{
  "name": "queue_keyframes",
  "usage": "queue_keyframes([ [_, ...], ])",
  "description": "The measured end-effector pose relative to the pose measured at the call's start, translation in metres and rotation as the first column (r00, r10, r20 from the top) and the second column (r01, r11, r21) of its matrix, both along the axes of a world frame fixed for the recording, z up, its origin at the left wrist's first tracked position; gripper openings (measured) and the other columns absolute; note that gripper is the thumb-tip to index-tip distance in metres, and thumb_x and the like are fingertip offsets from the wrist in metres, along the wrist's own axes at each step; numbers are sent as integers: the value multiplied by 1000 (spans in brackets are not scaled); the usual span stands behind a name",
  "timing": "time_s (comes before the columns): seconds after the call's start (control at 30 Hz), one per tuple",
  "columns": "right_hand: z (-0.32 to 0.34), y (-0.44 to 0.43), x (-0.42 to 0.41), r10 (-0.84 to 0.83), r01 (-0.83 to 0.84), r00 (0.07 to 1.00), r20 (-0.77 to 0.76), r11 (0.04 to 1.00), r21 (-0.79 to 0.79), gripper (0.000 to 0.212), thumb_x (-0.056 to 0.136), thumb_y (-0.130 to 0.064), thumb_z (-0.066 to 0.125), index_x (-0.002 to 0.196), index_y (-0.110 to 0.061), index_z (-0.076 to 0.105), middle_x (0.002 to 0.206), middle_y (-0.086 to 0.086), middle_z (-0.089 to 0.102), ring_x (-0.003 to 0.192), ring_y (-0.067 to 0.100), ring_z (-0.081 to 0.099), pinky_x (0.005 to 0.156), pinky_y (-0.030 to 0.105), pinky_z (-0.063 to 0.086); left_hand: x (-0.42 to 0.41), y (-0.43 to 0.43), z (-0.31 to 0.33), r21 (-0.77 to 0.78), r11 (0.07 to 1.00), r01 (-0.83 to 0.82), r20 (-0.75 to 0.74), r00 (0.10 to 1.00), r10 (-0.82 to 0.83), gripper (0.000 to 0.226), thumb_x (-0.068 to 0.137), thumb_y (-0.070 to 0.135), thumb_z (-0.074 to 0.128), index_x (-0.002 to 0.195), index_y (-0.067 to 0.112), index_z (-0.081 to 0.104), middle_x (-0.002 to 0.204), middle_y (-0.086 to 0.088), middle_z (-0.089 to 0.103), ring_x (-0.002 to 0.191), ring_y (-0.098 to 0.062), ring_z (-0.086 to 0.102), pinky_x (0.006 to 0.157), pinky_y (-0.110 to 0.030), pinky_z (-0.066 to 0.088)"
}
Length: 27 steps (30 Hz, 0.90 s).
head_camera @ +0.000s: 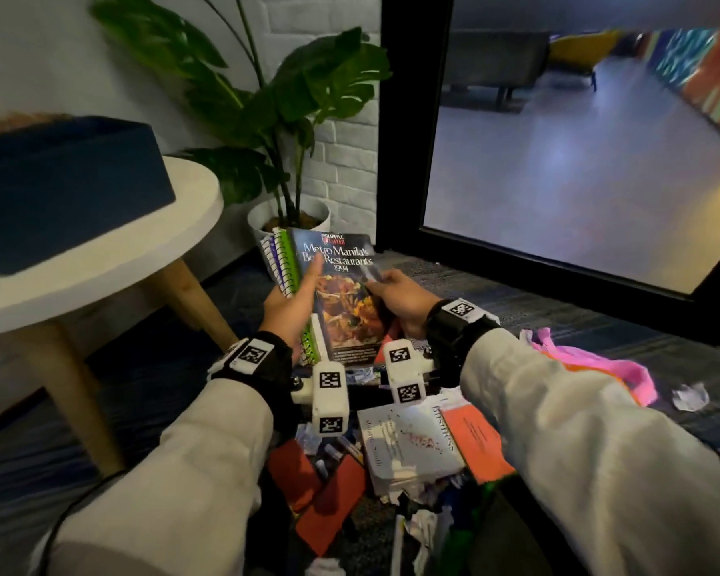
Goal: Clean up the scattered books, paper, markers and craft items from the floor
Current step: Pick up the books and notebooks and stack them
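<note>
Both hands are up off the floor (558, 313), squaring a stack.
- Left hand (288, 304): palm cradles the spiral notebooks (284, 259) from below and the side. 1 digit lies straight up the cover of the restaurant guidebook (341, 284), likely pinning it to the notebooks so the stack doesn't fan.
- Right hand (395, 299): fingers (381, 278) curl round the guidebook's right edge, holding it. There may be a small card pinched there too, but it's too blurred to tell.
- Judgement: the guidebook is being aligned onto the notebooks so all go as 1 carry. The stack is tilted toward the camera, spines to the left.

Still on the floor, below the wrists:
- white book (408, 446), with orange booklet (481, 449) partly over its right edge
- red paper (329, 496)
- what look like markers (344, 446)
- pink crepe paper (599, 361) and crumpled paper (691, 397), off to the right

Likely drop point is the table (184, 226) on the left, which carries a blue box (67, 189). A potted plant (283, 118) stands behind the stack. The task is early, as most of the clutter isn't picked up yet.
</note>
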State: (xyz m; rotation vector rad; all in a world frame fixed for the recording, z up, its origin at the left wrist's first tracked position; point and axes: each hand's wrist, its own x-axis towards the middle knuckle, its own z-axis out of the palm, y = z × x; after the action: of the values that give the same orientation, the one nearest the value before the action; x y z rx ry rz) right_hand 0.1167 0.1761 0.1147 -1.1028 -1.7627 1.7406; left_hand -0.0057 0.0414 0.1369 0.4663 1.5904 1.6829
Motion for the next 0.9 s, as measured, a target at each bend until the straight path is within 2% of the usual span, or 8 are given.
queue_keyframes([
  [0.17,-10,-7,-1,26,-26,1000,11,1000,-3,19,101,-19,50,88,-7,57,65,6,54,55,18,53,62,32,48,1,5,-16,-77,997,18,-3,1000,-18,52,61,23,91,110,16,73,100,-8,77,89,-27,75,84,-50,59],
  [0.3,-29,8,12,58,-57,996,68,998,-25,39,104,-40,40,93,-9,61,75,1,57,66,14,54,69,27,49,2,7,-24,-117,993,-10,-21,1000,7,36,78,13,82,112,8,70,98,-7,75,72,-12,74,57,-25,60],
  [0.37,-48,19,27,123,-97,967,224,987,-125,48,103,-51,34,92,-13,61,76,2,59,67,20,58,66,30,47,-3,8,-32,-124,992,0,-27,1000,-3,34,78,9,81,111,9,71,101,-9,76,84,-21,75,75,-37,62],
  [0.43,-73,34,46,242,-194,854,461,970,-149,50,103,-51,32,104,-12,64,81,4,63,75,25,61,71,31,45,-9,7,-42,-153,988,27,-23,999,-31,36,76,8,82,111,12,71,104,-9,76,94,-28,73,89,-49,58],
  [0.57,-112,66,90,212,-217,663,718,972,-87,44,99,-32,53,128,0,58,107,16,66,75,19,61,63,22,46,-16,10,-64,-244,968,60,-91,992,-84,36,77,7,81,110,12,70,106,-8,75,98,-25,71,96,-45,55],
  [0.7,-141,75,121,200,-173,585,786,978,-120,45,93,-25,65,131,-4,57,134,13,58,120,29,59,60,17,47,-21,17,-81,-295,950,106,-83,987,-136,38,77,7,81,113,11,70,106,-9,75,99,-25,71,98,-47,53],
  [0.8,-173,87,125,208,-331,388,898,941,-75,55,92,-48,59,127,-6,62,133,14,61,116,29,61,85,28,51,-22,21,-89,-294,950,108,-87,986,-139,36,80,7,79,114,12,69,109,-8,74,99,-24,70,98,-44,53],
  [0.9,-199,102,126,217,-360,323,921,928,-92,74,75,-71,58,118,-12,67,119,11,67,101,26,64,84,30,52,-22,24,-93,-277,957,89,-93,989,-119,34,82,6,77,114,13,67,108,-8,71,92,-20,67,89,-34,52],
])
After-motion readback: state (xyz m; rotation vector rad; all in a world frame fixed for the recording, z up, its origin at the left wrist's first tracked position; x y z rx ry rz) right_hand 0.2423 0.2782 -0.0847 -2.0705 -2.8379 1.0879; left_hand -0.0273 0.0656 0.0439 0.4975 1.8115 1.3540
